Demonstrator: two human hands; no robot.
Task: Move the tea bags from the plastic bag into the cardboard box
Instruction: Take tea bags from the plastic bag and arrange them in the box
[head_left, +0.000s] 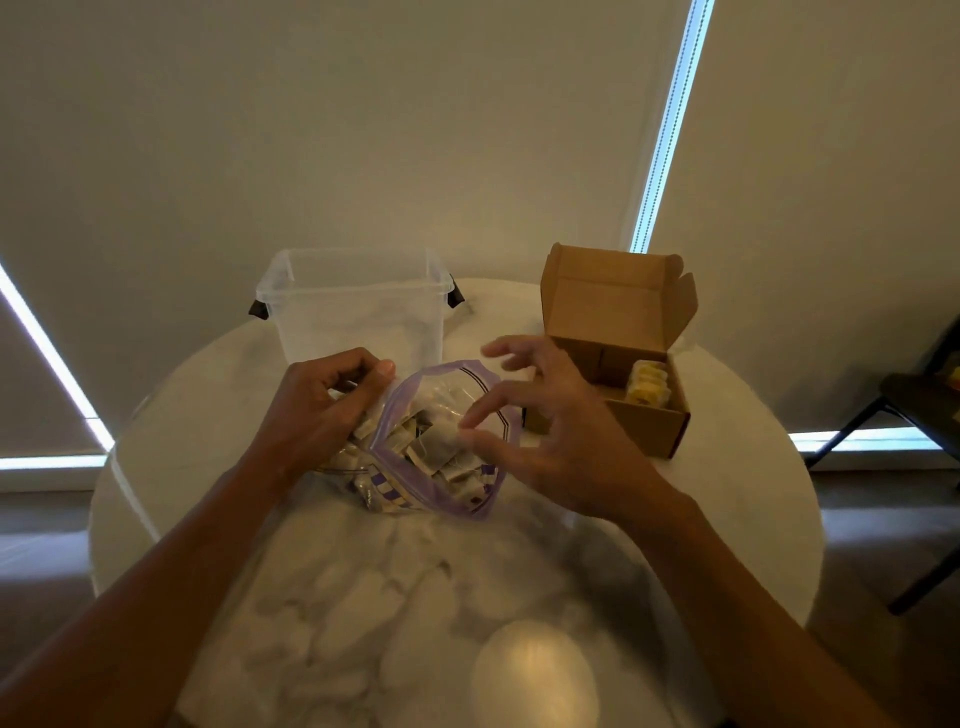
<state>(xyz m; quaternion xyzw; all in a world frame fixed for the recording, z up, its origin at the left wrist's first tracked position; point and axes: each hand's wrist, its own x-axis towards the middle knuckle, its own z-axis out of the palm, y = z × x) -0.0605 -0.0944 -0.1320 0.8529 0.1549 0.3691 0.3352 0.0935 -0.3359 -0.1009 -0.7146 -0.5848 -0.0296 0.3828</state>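
The upper left rim of the plastic bag is gripped by the left hand, fingers curled around the film. The right hand is held over the bag's open mouth, fingers spread, thumb and forefinger close together; motion blur hides whether anything is pinched, so this cannot be told. Tea bags are seen heaped inside the bag. The cardboard box stands just right of the bag, lid raised, with yellow-tagged packets inside. A clear tub stands behind the bag. All rest on a round white marbled table. Drawn blinds with bright gaps form the background; a dark chair is noted at right.
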